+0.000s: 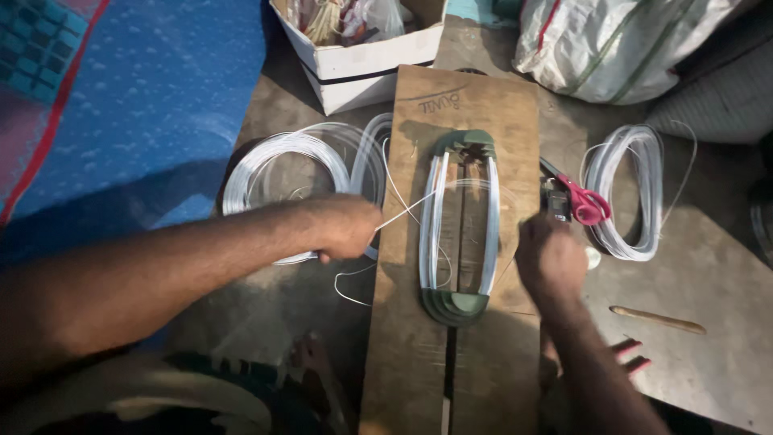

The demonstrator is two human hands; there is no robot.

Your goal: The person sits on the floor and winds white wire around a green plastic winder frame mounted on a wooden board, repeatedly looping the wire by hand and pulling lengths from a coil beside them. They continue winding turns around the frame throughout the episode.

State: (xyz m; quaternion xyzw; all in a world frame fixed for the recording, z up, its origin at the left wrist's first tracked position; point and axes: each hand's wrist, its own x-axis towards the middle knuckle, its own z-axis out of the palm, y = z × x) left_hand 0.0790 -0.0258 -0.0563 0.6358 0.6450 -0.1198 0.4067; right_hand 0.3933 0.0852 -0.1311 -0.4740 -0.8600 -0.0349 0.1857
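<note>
White cord (403,211) runs taut from the left hand (346,227) toward 2 o'clock, onto the long loop (460,225) wound on the wooden board (467,105). Loop's long axis lies 12-to-6 along the board, stretched btwn two dark green rounded end pieces, one at the top (465,142), one at the bottom (456,306). Left hand is clenched on the cord, just off the board's left edge, at 9 o'clock from the loop. Right hand (550,259) sits at 3 o'clock from the loop, near its right strands; fist-like, but whether it grips cord can't be told. Both hands abt equally near the loop. Cord looks thin, smooth, plastic-like. Loose coils lie on the floor: one at 10 o'clock (294,173), one at 3 o'clock (626,189). Pink-handled scissors (581,201) lie just past the right hand. A white box (362,68) is at 12, and a thin wooden stick (659,320) at 4.
</note>
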